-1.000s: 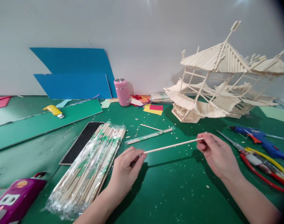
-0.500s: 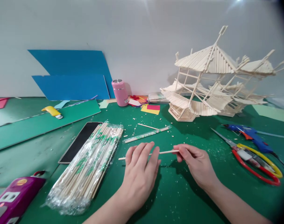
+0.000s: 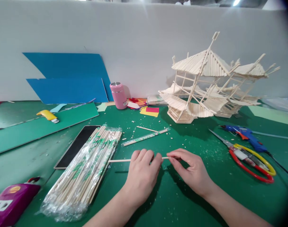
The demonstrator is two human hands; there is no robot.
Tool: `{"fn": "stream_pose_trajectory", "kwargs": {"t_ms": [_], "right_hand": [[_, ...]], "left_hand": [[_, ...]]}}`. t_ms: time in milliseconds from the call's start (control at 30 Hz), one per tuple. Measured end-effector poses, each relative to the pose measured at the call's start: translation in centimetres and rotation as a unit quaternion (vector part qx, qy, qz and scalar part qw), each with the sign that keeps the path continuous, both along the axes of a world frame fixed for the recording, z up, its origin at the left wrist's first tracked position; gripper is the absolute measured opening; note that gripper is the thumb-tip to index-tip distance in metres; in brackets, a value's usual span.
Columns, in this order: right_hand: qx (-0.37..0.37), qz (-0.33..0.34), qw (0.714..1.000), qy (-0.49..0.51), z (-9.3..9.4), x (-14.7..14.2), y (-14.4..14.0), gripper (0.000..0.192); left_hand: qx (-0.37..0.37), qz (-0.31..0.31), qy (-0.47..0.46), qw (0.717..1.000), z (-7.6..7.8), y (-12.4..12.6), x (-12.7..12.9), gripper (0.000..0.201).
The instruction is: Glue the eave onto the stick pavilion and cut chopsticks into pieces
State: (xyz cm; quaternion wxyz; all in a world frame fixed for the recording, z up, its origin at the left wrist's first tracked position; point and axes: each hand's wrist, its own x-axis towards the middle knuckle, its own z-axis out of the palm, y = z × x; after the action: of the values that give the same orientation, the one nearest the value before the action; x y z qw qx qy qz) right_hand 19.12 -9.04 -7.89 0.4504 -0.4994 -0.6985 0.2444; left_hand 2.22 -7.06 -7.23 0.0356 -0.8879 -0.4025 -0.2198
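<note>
Above the green surface [image 3: 172, 201], the left hand [image 3: 141, 176] and right hand [image 3: 191, 171] both pinch one thin stick [image 3: 119, 160].

A plain pale grey wall [image 3: 144, 47] runs behind the green table [image 3: 193, 201], whose surface is speckled with pale crumbs. Two blue boards [image 3: 68, 78] lean against that wall at its left. Bright light glares above the wall's top edge.
</note>
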Motion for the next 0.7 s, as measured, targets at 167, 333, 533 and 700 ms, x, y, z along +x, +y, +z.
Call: {"fn": "stream_pose_trajectory", "kwargs": {"t_ms": [167, 333, 533, 700], "right_hand": [[0.023, 0.020, 0.997, -0.065, -0.35, -0.10, -0.04, 0.017], [0.012, 0.031, 0.996, -0.077, -0.26, -0.13, -0.09, 0.016], [0.027, 0.037, 0.996, -0.080, -0.48, -0.23, -0.11, 0.016], [0.022, 0.037, 0.996, -0.077, -0.48, -0.14, -0.20, 0.020]], "left_hand": [[-0.026, -0.001, -0.003, 1.000, -0.21, -0.09, -0.28, 0.022], [-0.028, -0.003, -0.007, 1.000, -0.11, -0.12, -0.34, 0.023], [-0.025, 0.005, -0.029, 0.999, 0.05, -0.17, -0.44, 0.024], [-0.029, 0.019, -0.036, 0.999, 0.12, -0.16, -0.59, 0.024]]}}
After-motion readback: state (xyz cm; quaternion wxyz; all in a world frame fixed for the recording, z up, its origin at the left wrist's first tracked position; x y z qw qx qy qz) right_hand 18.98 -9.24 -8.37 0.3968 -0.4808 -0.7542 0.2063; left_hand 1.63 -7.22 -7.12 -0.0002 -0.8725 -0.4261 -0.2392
